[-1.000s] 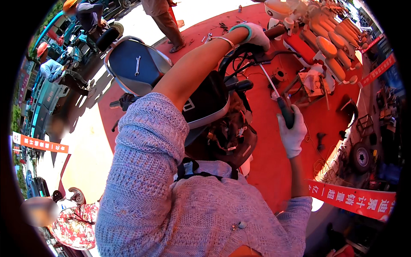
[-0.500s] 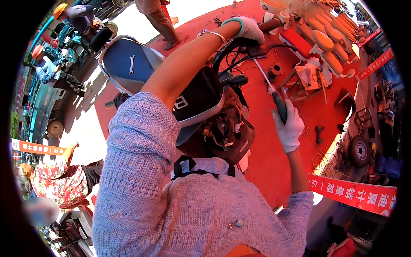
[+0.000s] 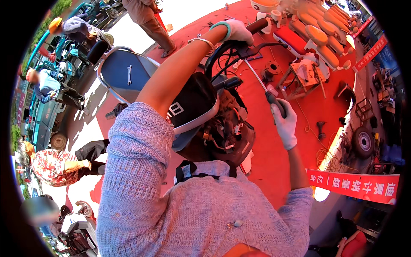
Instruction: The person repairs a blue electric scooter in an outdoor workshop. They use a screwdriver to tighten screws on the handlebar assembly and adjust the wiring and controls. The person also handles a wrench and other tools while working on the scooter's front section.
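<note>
In my right hand (image 3: 285,125), which wears a white glove, is a screwdriver (image 3: 274,102) with a dark handle. Its long shaft runs up and left to the brake lever mount (image 3: 243,52); the tip's exact contact is too small to tell. My left hand (image 3: 238,32), also gloved, is closed over the handlebar (image 3: 258,26) beside that mount, its fingertips partly hidden. Below my left arm sits the scooter's black front panel (image 3: 192,100), with exposed wiring and parts (image 3: 222,132) nearer me. An open-ended wrench (image 3: 129,75) lies on the blue panel (image 3: 114,73).
Red matting (image 3: 274,171) covers the ground. At far right stand a wooden stool (image 3: 302,79), a round metal hub (image 3: 271,70) and rows of orange seats (image 3: 317,34). A tyre (image 3: 362,142) lies right. Several people are around, one in a floral top (image 3: 53,167) at left.
The view has shifted slightly. Both hands keep their holds, and the screwdriver still reaches the lever mount, with my right hand's fingers slightly repositioned on its handle. The person in the floral top has changed posture.
</note>
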The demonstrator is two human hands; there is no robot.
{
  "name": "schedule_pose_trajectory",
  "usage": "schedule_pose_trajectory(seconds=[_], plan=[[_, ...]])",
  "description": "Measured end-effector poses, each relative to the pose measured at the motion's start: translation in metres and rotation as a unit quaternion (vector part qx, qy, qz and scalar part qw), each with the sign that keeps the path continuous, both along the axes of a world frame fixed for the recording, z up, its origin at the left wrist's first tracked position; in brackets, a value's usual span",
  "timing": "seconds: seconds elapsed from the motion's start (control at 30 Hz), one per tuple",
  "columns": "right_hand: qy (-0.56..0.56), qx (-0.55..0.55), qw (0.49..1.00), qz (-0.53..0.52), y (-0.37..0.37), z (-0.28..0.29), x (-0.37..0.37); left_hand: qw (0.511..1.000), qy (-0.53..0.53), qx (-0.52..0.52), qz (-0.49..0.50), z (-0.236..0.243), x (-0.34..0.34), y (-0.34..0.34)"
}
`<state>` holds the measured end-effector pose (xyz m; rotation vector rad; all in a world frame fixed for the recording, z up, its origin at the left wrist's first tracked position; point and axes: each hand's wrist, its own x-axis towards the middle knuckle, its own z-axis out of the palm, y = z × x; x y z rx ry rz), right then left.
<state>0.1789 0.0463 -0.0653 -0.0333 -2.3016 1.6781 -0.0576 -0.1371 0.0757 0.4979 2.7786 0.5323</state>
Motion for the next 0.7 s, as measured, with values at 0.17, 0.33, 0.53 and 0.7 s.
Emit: schedule_pose_trajectory(seconds=[0.17,0.33,0.53,0.7], plan=[[-0.016,-0.03,0.999,0.032,0.006,0.001,-0.002,0.998,0.054,-0.016,-0.026,0.001,0.004,0.005],[-0.25,-0.354,0.894,0.118,0.015,0.055,0.001,0.999,0.027,0.011,-0.022,-0.004,-0.004,0.0],[-0.149,-0.192,0.967,0.08,0.042,0.042,0.039,0.998,0.024,0.041,-0.047,-0.015,-0.017,-0.007],[-0.032,-0.168,0.985,-0.012,0.016,0.029,0.03,0.993,-0.04,0.084,-0.069,-0.005,-0.014,-0.012]])
